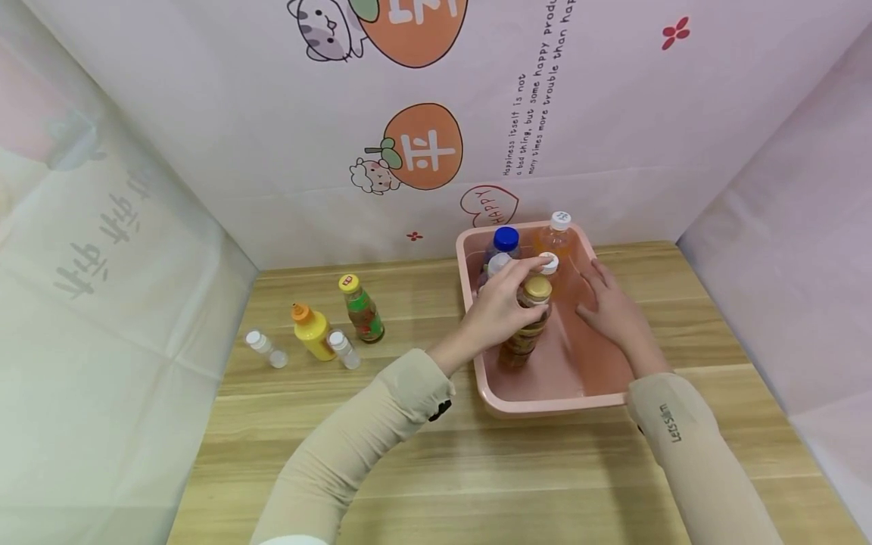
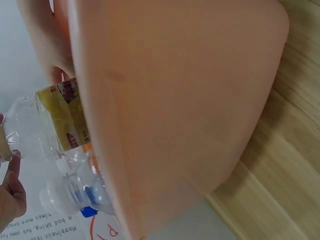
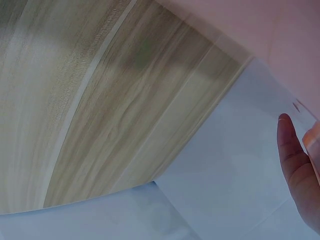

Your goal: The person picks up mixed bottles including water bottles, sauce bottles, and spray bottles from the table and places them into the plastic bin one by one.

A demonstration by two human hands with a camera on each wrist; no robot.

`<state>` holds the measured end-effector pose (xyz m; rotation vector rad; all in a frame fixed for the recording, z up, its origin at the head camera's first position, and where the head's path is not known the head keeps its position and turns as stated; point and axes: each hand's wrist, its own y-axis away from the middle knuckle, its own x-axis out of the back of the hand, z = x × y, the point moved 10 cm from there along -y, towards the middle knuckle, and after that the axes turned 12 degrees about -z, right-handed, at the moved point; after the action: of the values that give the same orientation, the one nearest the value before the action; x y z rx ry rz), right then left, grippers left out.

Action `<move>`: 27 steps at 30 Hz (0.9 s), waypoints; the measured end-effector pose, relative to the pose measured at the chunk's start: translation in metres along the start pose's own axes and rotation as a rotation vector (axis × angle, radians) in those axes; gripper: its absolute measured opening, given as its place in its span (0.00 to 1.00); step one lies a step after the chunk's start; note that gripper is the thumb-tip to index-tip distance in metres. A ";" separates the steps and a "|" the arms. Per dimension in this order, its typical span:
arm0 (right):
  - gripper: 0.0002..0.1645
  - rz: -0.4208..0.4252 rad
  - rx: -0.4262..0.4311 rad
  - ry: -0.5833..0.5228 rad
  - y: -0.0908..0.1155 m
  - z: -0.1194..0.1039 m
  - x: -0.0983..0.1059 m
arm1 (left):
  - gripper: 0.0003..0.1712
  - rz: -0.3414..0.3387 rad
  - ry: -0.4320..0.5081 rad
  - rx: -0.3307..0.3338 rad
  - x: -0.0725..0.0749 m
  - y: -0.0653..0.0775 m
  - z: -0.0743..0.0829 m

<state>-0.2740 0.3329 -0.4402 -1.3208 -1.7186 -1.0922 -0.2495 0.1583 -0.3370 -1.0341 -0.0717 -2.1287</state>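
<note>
My left hand (image 1: 500, 306) grips a clear bottle (image 1: 521, 345) by its gold cap, thumb and fingers on opposite sides. Its yellow-and-brown label (image 2: 64, 115) shows above the rim in the left wrist view. The bottle stands inside a pink basin (image 1: 545, 406); its base is partly hard to see. My right hand (image 1: 616, 314) is at the basin's right rim, thumb over the inside and fingers extended along the rim. In the right wrist view a straight finger (image 3: 295, 170) shows outside the basin; contact with the rim is unclear.
In the basin's far part stand a blue-capped bottle (image 1: 506, 241), an orange drink bottle (image 1: 555, 238) and other white-capped bottles. Left on the wooden table (image 1: 409, 469) are a green-labelled jar (image 1: 364, 314), a yellow squeeze bottle (image 1: 313, 335) and two small white-capped vials (image 1: 344, 350). Printed cloth walls surround the table.
</note>
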 end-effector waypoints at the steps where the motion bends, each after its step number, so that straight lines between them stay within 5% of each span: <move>1: 0.40 0.000 0.000 0.000 0.000 0.000 0.000 | 0.36 -0.006 0.002 0.007 -0.001 0.001 -0.003; 27: 0.41 -0.020 -0.009 -0.009 -0.001 0.001 -0.002 | 0.35 -0.005 0.016 0.073 -0.004 0.017 -0.047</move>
<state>-0.2743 0.3325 -0.4428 -1.3182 -1.7393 -1.1083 -0.2673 0.1320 -0.3756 -0.9749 -0.1438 -2.1227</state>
